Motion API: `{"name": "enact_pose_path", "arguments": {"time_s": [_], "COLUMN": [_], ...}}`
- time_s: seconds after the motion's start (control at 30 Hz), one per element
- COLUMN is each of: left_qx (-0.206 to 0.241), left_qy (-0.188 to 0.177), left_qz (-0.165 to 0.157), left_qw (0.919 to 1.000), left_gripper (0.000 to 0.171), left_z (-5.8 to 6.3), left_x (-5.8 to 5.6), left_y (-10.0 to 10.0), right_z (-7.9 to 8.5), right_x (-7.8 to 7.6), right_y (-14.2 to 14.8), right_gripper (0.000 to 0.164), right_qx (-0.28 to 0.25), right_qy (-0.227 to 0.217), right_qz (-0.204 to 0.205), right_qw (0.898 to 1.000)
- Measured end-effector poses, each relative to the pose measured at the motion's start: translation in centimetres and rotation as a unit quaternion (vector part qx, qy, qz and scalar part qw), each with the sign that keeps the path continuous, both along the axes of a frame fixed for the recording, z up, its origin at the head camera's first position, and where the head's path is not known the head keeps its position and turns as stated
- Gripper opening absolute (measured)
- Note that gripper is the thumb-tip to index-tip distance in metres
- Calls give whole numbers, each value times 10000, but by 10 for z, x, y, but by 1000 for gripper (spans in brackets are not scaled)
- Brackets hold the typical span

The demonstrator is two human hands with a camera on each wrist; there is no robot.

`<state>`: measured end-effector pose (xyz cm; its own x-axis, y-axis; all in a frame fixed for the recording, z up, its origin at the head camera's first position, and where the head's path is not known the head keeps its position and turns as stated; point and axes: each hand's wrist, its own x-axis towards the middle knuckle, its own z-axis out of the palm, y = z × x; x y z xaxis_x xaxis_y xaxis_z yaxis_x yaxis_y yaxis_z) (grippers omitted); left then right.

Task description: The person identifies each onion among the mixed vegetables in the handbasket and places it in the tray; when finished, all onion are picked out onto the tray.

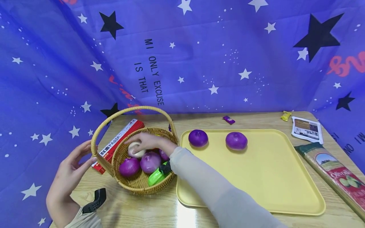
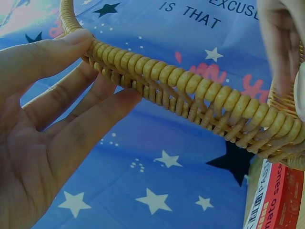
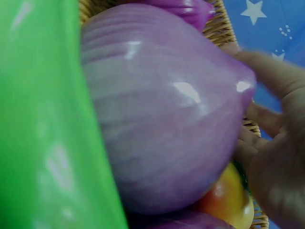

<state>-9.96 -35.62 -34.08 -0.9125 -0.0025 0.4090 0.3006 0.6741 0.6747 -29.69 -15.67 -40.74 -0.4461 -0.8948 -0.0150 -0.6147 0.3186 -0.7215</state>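
A wicker basket (image 1: pixel 142 190) with a tall arched handle (image 2: pixel 176 81) stands on the left of the table. My left hand (image 1: pixel 67 175) holds the handle's left side, thumb above and fingertips beneath. Inside the basket lie several purple onions (image 1: pixel 150 162), a white round vegetable (image 1: pixel 136 150) and a green vegetable (image 1: pixel 157 177). My right hand (image 1: pixel 149 141) reaches into the basket over the white vegetable, its fingers fairly straight and its thumb at that vegetable. In the right wrist view, the right fingers (image 3: pixel 271 71) appear behind a large purple onion (image 3: pixel 162 105), beside a yellow-orange item (image 3: pixel 226 195).
A yellow tray (image 1: pixel 256 177) bears two purple onions (image 1: pixel 198 138). Behind the basket lies a red pasta box (image 1: pixel 121 139). A purple wrapped candy (image 1: pixel 229 120), a yellow one (image 1: pixel 286 116), a white packet (image 1: pixel 307 129) and a long red-labelled package (image 1: pixel 336 177) surround the tray.
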Motion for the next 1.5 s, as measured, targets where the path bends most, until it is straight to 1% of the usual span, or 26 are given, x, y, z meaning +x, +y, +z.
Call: {"name": "enact_pose_path", "arguments": {"time_s": [0.03,0.1,0.17,0.23,0.37,0.5,0.7,1.0,1.2,1.33,1.5], "left_qx": [12,1,-12,-25,-2,3,-87,-89,-83,-127,-162], "left_qy": [1,-1,1,4,12,14,16,63,50,-37,-123], "left_qz": [5,19,37,45,30,24,39,37,36,73,96], "left_qw": [10000,10000,10000,10000,10000,10000,10000,9999,9999,9999,9997], "left_gripper": [55,55,55,55,55,54,54,54,54,53,53], "left_z": [0,0,1,1,1,1,1,1,2,3,3], "left_x": [0,-1,-1,-1,0,0,-1,-1,1,2,2], "left_y": [0,0,1,1,1,1,2,2,2,2,2], "right_z": [0,0,-1,-1,-3,-4,-5,-1,1,2,2], "right_x": [1,2,4,5,7,7,7,11,15,16,13], "right_y": [-1,-2,-4,-5,-5,-5,-4,-7,-9,-9,-7], "right_gripper": [54,56,57,58,60,62,58,56,58,58,59], "right_qx": [134,422,666,799,922,911,905,1215,1327,1267,1178], "right_qy": [272,876,1304,1564,1794,1950,1868,2008,2058,2044,1982], "right_qz": [27,113,183,208,135,143,268,490,485,488,438], "right_qw": [9995,9952,9891,9842,9794,9764,9779,9708,9684,9694,9721]}}
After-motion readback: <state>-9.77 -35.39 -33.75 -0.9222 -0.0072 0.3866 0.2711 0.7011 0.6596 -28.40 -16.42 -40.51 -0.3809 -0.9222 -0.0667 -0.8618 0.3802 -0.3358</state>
